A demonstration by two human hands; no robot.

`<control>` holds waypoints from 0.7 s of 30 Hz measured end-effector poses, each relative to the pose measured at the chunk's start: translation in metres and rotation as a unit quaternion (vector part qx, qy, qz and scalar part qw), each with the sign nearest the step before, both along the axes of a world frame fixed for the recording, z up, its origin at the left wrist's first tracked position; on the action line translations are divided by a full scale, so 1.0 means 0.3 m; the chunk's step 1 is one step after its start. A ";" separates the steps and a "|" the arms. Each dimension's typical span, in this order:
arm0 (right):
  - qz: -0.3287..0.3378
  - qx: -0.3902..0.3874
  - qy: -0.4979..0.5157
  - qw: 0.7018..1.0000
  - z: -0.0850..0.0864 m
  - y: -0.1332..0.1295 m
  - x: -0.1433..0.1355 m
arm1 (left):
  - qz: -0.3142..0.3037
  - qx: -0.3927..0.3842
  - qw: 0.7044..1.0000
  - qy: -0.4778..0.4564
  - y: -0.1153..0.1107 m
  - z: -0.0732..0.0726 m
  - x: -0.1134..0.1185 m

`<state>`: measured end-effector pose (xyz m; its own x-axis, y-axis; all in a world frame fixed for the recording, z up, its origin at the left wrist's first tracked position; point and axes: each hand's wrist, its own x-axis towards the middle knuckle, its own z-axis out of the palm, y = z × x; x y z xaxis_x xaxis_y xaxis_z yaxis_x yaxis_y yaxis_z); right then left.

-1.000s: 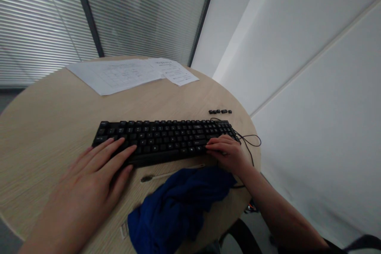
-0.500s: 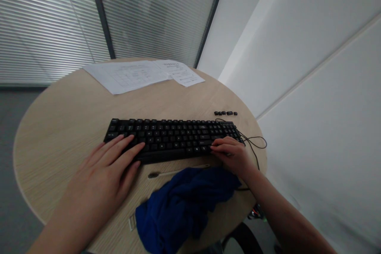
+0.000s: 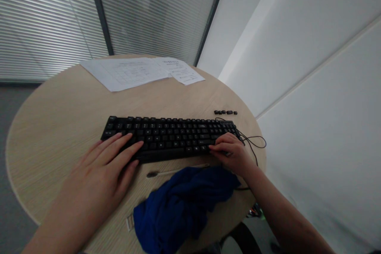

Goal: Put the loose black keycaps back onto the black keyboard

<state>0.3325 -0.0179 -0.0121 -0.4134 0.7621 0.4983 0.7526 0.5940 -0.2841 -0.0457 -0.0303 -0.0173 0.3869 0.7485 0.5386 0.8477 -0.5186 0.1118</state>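
A black keyboard (image 3: 169, 135) lies across the round wooden table. My left hand (image 3: 101, 174) rests with spread fingers over its left end, covering some keys. At the keyboard's right part, my right hand (image 3: 230, 152) has thumb and fingers pinched together at the lower keys; whatever is between the fingertips is hidden. Several loose black keycaps (image 3: 225, 112) sit in a row behind the keyboard's right end. In front of the keyboard lie a thin brush (image 3: 166, 172) and a crumpled blue cloth (image 3: 181, 206).
Printed papers (image 3: 131, 73) lie at the table's (image 3: 59, 107) far edge. A black cable (image 3: 256, 143) loops at the right beside the keyboard. A small pale item (image 3: 130, 222) shows left of the cloth. White wall (image 3: 327, 107) rises on the right.
The view has shifted slightly. Both hands keep nearly the same places on the keyboard, and nothing has clearly been picked up or let go.
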 end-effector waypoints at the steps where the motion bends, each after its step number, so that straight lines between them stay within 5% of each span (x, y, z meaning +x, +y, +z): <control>1: 0.002 -0.003 -0.001 1.000 -0.002 0.003 0.000 | 0.001 0.003 1.000 0.000 0.000 0.000 0.000; 7: 0.005 0.023 0.005 1.000 0.001 -0.014 0.000 | 0.008 0.000 1.000 -0.011 0.004 0.001 0.002; 12: -0.040 0.066 0.014 0.997 0.080 -0.010 0.051 | 0.007 0.020 1.000 -0.015 0.006 -0.003 0.005; 17: -0.091 -0.004 -0.089 0.992 0.187 0.211 0.151 | -0.001 0.023 0.999 -0.022 0.007 -0.006 0.004; 21: -0.190 -0.120 -0.153 0.962 0.205 0.426 0.193 | 0.003 0.020 0.999 -0.028 0.010 -0.017 0.002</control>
